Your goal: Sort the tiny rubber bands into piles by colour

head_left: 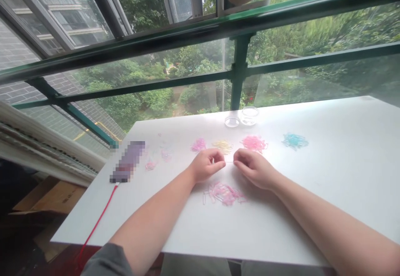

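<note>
Left hand (205, 167) and right hand (255, 169) pinch a thin, straight, pale strand (229, 162) of unclear material, likely light, flexible and best held near its ends.

Daylight is being thrown back softly by the smooth white tabletop (337, 176). Light is being let through by the pink pieces (225, 193) and teal pieces (294, 140), both plastic-looking. Bright glints are being caught by the clear, glossy round container (249, 122); glass or plastic, uncertain. A gloss like painted metal is being shown by the green railing (175, 41). Light is being dulled by the matt cloth sleeve (108, 261) and the papery cardboard (59, 196).
</note>
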A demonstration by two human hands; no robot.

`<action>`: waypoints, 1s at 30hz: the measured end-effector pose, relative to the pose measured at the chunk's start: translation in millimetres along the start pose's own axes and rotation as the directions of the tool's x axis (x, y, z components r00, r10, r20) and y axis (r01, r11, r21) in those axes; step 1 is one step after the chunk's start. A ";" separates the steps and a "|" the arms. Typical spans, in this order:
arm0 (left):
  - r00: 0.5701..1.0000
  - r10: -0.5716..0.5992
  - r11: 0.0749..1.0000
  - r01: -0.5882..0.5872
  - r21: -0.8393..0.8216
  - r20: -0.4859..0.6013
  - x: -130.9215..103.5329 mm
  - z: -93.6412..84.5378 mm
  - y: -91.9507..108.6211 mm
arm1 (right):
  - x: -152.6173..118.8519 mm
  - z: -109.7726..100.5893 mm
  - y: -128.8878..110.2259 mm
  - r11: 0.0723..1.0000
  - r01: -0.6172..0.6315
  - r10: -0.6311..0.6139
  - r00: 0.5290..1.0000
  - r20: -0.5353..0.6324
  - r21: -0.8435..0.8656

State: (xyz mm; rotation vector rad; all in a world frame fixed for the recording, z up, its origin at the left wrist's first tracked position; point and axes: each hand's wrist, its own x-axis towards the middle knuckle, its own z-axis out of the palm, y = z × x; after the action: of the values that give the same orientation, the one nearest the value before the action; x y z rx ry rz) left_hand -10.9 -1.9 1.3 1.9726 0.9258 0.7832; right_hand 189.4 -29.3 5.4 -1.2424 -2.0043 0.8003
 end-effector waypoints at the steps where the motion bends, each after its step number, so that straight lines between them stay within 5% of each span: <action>1: 1.000 -0.003 1.000 0.003 -0.001 0.021 -0.4 0.3 0.3 | -0.1 1.4 -0.6 1.000 0.017 -0.017 0.999 0.029 0.001; 8: 0.999 -0.038 0.998 0.039 -0.045 0.027 -0.5 0.4 -3.7 | 3.1 -6.2 8.5 0.996 -0.085 0.076 0.976 -0.203 -0.037; 13: 1.000 -0.015 0.998 0.016 -0.056 0.026 -1.4 0.5 -5.7 | -0.9 2.1 1.0 1.000 -0.008 0.008 0.999 -0.039 0.001; 19: 0.999 -0.008 1.000 0.009 -0.027 0.031 -0.9 1.3 -3.6 | 3.3 -4.3 6.3 0.994 -0.109 0.100 0.968 -0.231 -0.023; 30: 1.000 -0.005 1.000 0.004 -0.016 -0.003 -1.2 1.6 -1.9 | 1.1 -1.5 5.0 0.995 -0.080 0.087 0.990 -0.112 0.068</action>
State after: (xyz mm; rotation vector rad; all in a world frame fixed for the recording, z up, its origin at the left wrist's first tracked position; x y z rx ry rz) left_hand -11.0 -2.7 -1.3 1.9554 0.9229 0.7893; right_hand 192.8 -26.3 2.7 -1.3133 -1.8322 0.8068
